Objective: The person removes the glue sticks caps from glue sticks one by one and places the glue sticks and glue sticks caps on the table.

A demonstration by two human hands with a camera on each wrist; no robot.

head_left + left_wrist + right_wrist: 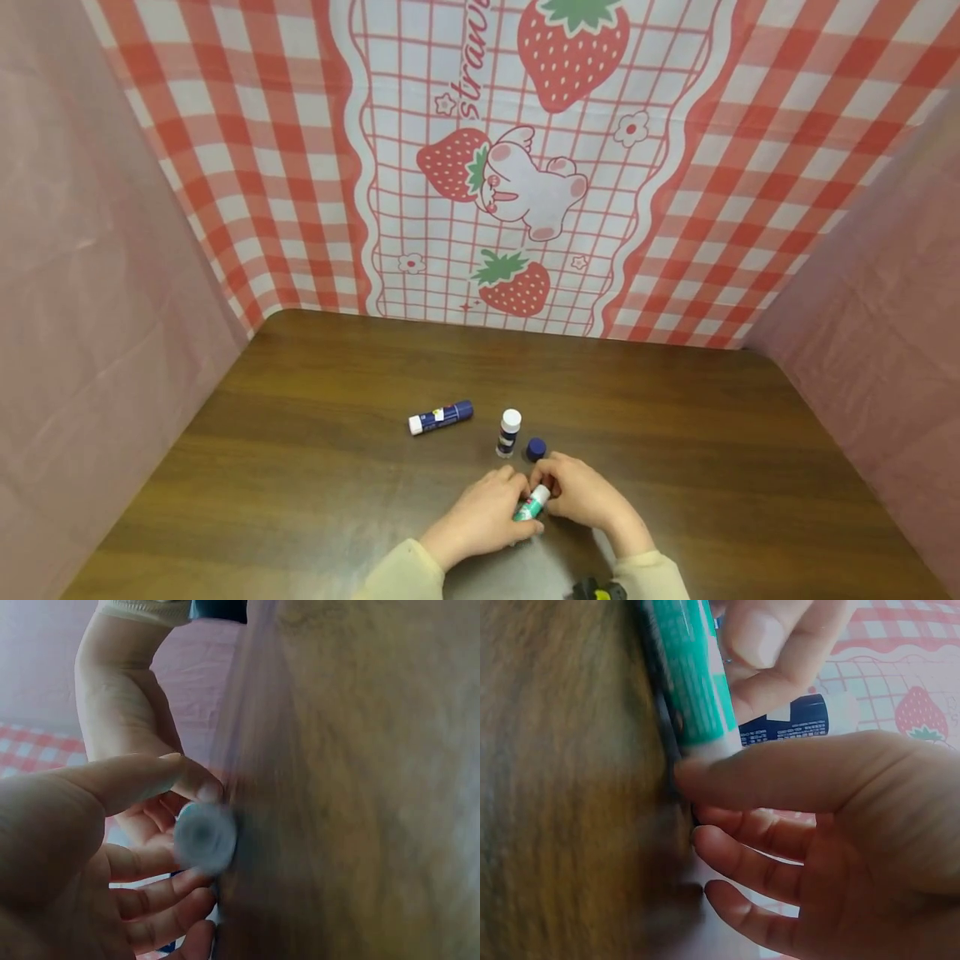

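Green glue stick (532,506): near side of the wooden table (315,500), between the two hands. Long axis is diagonal in head view, roughly level with the tabletop; white end points away from the person and to the right, green body runs back toward the left palm. Can't tell if it rests on the wood or sits just above; its round end is blurred in left wrist view.

Right hand (588,496): thumb and forefinger pinch the white end, other fingers loosely bent.
Left hand (480,517): loosely spread around the green body, fingers slightly bent, thumb straight; can't confirm firm contact.

Blue cap (536,450) just beyond the right fingertips. Left of it, a white-capped glue stick (507,433) stands upright. Farther left, a blue glue stick (441,417) lies flat, white end left, blue end right and slightly farther away.

Red-and-white strawberry cloth (517,208) behind, pink curtains (112,250) both sides.
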